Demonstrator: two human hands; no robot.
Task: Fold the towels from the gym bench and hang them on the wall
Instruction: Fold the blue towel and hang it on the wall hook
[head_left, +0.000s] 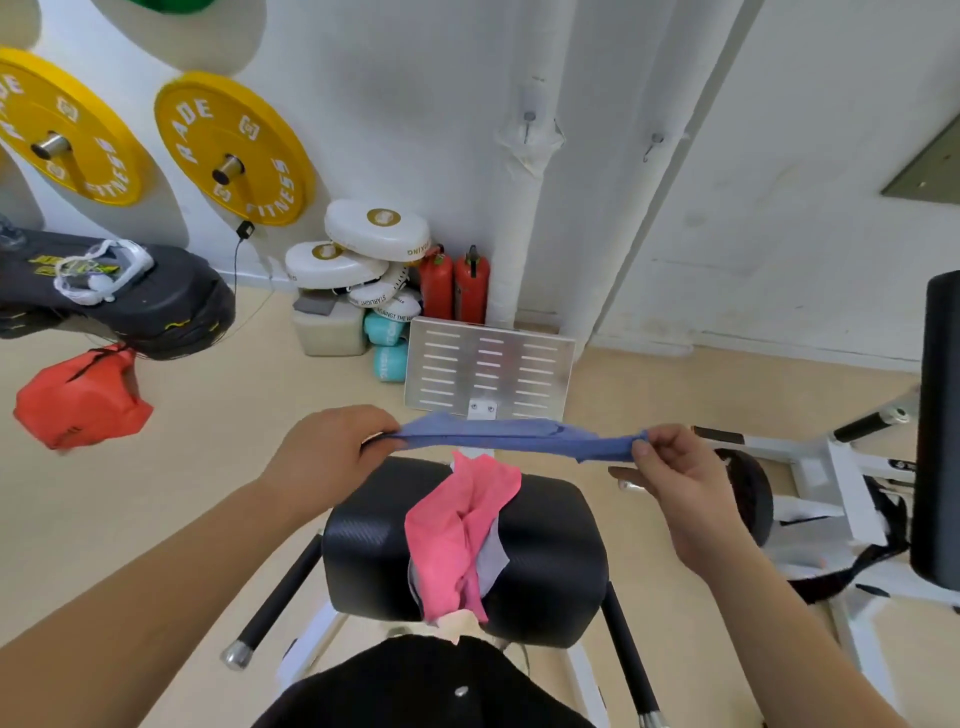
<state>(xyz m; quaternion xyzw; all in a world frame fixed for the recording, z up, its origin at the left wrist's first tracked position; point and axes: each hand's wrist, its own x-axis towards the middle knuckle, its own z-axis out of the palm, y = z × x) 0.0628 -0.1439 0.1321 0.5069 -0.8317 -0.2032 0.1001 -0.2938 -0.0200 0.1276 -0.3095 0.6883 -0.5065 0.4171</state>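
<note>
White wall fills the background, with two yellow weight plates mounted at the far left and an orange bag lower down beside them. Moving right, the left hand is held up over the near floor, its fingers curled tightly round one end of the blue towel. The towel runs as a narrow, bunched band through the air across to the other hand. Under that band sits the black padded tabletop, carrying a crumpled pink towel that lies lengthwise down its middle, with a grey towel beneath it (only an edge shows). Behind these, a slotted metal plate stands near two red fire extinguishers. Higher on the wall are two small hooks. Further right, the right hand pinches the blue towel's other end between thumb and forefinger, the remaining fingers loosely bent.
</note>
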